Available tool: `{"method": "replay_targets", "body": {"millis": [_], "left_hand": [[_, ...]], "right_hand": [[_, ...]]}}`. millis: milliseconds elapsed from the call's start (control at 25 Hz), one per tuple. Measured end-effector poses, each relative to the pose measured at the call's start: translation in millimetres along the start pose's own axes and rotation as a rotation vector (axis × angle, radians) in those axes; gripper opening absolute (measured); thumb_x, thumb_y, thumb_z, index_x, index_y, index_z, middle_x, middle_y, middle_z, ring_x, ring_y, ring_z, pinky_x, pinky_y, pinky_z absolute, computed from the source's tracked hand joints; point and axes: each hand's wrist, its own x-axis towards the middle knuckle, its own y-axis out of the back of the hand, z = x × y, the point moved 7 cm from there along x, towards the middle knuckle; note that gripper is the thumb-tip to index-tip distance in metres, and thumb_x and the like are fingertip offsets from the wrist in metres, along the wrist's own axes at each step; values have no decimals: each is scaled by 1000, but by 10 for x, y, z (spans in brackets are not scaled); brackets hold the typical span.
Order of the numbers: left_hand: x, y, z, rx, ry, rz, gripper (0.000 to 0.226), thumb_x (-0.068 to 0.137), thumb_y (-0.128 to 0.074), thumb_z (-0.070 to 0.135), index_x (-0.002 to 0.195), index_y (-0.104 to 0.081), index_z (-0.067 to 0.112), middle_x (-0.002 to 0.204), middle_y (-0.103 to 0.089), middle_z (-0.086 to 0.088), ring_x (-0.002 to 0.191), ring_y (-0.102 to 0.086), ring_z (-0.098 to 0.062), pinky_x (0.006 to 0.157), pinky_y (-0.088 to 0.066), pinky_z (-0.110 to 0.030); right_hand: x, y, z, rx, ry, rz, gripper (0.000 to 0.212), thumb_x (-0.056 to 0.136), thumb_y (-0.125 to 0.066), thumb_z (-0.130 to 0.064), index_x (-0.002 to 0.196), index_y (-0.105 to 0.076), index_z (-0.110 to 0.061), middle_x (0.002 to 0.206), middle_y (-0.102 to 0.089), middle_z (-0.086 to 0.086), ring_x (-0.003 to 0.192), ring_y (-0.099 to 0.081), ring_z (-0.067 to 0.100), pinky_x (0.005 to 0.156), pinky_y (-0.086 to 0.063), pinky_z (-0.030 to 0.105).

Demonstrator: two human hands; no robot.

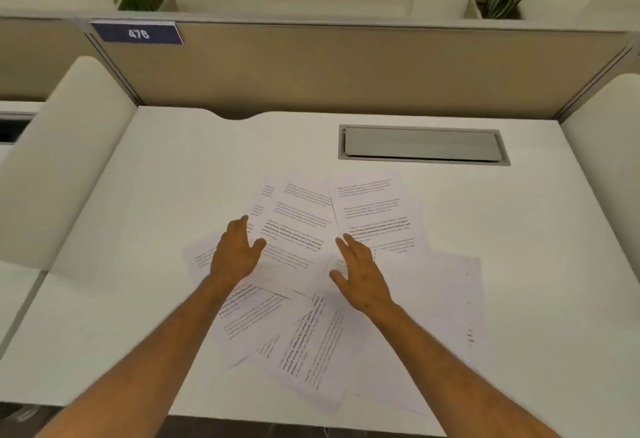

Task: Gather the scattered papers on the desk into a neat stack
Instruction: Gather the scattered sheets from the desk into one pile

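You are working with both hands down among the papers (298, 264), which are lying fanned and overlapping across the middle of the desk (145, 195), every sheet at its own angle. Your left hand (235, 254) is resting with its fingers together and its thumb spread, the fingertips touching the left edge of the central sheet (294, 240); your right hand (360, 271) is lying flat with its fingers loosely apart, fingertips pointing at that same sheet's right edge. Neither hand is clamping anything, so the sheet is sitting between your fingers rather than in them. Beyond your fingertips two or three sheets are spreading toward the cable tray (422, 145); behind your wrists more sheets are trailing toward the desk's near edge, and a mostly blank sheet (446, 299) is lying outside your right hand. To do this step well, you are probably best off sweeping inward with flat palms, keeping pressure light so the lower sheets slide rather than crumple. Try drawing the far sheets back under your fingertips first, then collecting the ones behind your wrists. Watch the sheets nearest the desk's front edge: a careless pull could push them off.
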Motion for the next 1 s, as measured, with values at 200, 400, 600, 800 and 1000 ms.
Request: {"method": "replay_targets", "body": {"millis": [200,400,600,800,1000], "left_hand": [[391,-221,-346,90,165,-84,81,94,-65,50,156,-33,7,158,-38,-19,142,-40,-41,111,-39,-56],[651,-259,-382,238,170,-32,88,86,-64,67,149,-37,10,148,-43,-17,135,-43,-38,102,-42,-61],[841,-270,-392,104,246,-72,92,79,-74,66,147,-44,11,144,-48,-16,135,-44,-37,104,-42,-57],[904,-237,-396,-30,250,-82,76,75,-86,45,132,-52,9,130,-55,-12,123,-57,-35,99,-50,-52],[929,-199,-372,17,255,-61,89,72,-90,39,142,-43,11,141,-50,-14,132,-49,-37,103,-46,-52]], "right_hand": [[66,-698,99,-127,-1,-211,74,100,-56,-37,160,-13,-26,168,5,-3,156,7,23,124,-1,37],[28,-997,166,-283,66,-242,68,99,-54,-36,159,-21,-32,163,10,-13,153,17,30,122,7,45],[20,-1005,161,-263,100,-267,66,100,-55,-29,158,-24,-34,165,6,-17,149,27,27,119,17,49],[12,-1006,126,-247,87,-294,64,101,-54,-26,157,-25,-35,166,5,-18,150,27,25,119,20,52],[6,-987,121,-244,86,-301,64,101,-53,-25,158,-24,-34,166,5,-17,150,26,25,119,20,52]]}}
